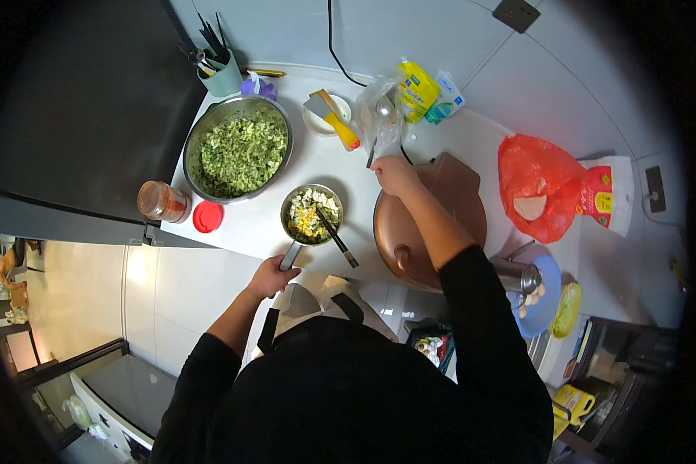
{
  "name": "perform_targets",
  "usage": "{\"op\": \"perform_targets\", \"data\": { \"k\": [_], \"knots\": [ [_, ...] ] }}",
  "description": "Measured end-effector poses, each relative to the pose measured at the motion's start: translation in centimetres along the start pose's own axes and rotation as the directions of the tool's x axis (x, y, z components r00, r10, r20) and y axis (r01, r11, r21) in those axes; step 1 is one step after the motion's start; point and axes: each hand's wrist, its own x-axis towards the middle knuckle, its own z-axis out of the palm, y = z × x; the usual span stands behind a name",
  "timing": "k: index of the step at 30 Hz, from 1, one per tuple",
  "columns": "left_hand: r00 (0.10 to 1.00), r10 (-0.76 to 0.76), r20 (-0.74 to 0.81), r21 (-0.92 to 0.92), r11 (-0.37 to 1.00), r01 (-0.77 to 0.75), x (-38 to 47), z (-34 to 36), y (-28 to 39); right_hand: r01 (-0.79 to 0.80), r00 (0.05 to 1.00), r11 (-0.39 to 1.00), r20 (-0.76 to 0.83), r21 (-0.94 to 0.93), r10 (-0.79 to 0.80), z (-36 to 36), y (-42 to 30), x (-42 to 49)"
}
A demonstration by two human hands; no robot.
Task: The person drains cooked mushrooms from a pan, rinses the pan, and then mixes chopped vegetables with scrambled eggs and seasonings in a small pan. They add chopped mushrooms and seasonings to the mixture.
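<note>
My left hand (272, 277) grips the handle (290, 257) of a small metal saucepan (284, 223) at the counter's front edge. Inside are chopped greens, white pieces and yellow crumbled bits (306, 220). A pair of dark chopsticks (339, 243) leans in the pan, tips in the food and ends over the rim. My right hand (395, 176) reaches over a copper-coloured domed appliance (391, 226), fingers closed on a slim utensil handle (372, 153). Just beyond lies a clear plastic bag (377, 127) with a rounded shiny metal piece in it; whether the handle joins it is unclear.
A large steel bowl of chopped greens (243, 153) stands left, near a jar (161, 201) and red lid (207, 217). A yellow-handled scraper (339, 126) rests across a white bowl (315, 126). Rightward are a red plastic bag (536, 168) and a blue basin (548, 284) holding eggs.
</note>
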Motion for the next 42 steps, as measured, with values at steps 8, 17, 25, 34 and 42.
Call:
{"op": "perform_targets", "data": {
  "k": [8, 17, 25, 34, 42],
  "knots": [
    [0.994, -0.028, -0.101, 0.725, 0.683, 0.093, -3.1, -2.7, 7.6, -0.403, 0.908, 0.903, 0.059, -0.147, 0.415, 4.3, 1.1, 9.7],
    [0.573, 0.805, -0.153, 0.582, 0.542, -0.607, 5.0, -3.9, 23.1, -0.538, 0.842, 0.842, -0.014, 0.022, 0.539, 3.0, 0.2, 9.9],
    [0.419, 0.817, -0.397, 0.652, 0.572, -0.498, 19.1, -0.6, 36.1, -0.382, 0.914, 0.919, 0.108, -0.102, 0.392, -0.3, 2.3, 8.9],
    [0.551, 0.765, -0.333, 0.699, 0.592, -0.401, 23.8, -2.3, 38.8, -0.487, 0.872, 0.873, 0.062, 0.004, 0.486, 4.0, 1.8, 11.1],
    [0.676, 0.608, -0.416, 0.270, 0.793, -0.547, 24.3, -5.1, 38.1, -0.473, 0.881, 0.881, -0.014, -0.001, 0.473, -2.3, 2.3, 9.1]
  ]
}}
